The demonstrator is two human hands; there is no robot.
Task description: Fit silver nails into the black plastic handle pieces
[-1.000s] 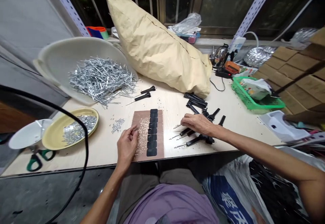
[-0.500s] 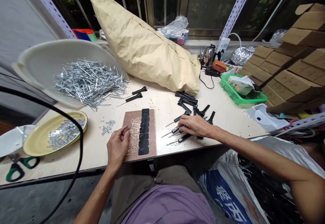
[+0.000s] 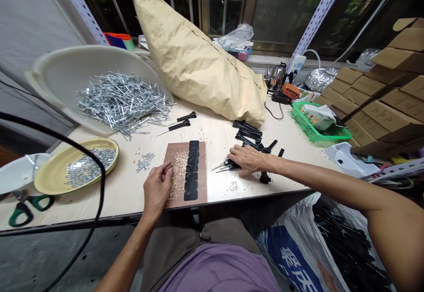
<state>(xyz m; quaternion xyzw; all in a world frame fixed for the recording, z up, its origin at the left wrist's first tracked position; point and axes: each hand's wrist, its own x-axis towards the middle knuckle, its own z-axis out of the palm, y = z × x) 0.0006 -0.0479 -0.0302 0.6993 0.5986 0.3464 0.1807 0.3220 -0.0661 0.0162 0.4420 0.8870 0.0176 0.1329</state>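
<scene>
My left hand [image 3: 157, 189] lies at the left edge of a brown board [image 3: 202, 172], its fingers curled in; whether anything is inside them is hidden. A column of black strip pieces [image 3: 191, 176] runs down the board, with pale granules [image 3: 179, 168] scattered to their left. Over on the right, my right hand [image 3: 247, 158] is closed over black plastic parts with metal pins [image 3: 228, 164], whose pins point left from under the fingers. More black parts [image 3: 248, 130] are heaped just behind that hand, and one short black piece [image 3: 265, 177] lies in front of its wrist.
A pale basin [image 3: 66, 71] holds many metal pins; a yellow dish [image 3: 43, 179] holds small metal bits. Green-handled scissors [image 3: 21, 214] lie at the left. A large tan sack [image 3: 198, 62] leans behind. A green basket [image 3: 308, 126] and stacked cartons [image 3: 377, 111] stand right.
My right hand has drawn the pinned black parts closer together, and the nearest one has left its front spot. My left hand stays by the board. The view has shifted slightly.
</scene>
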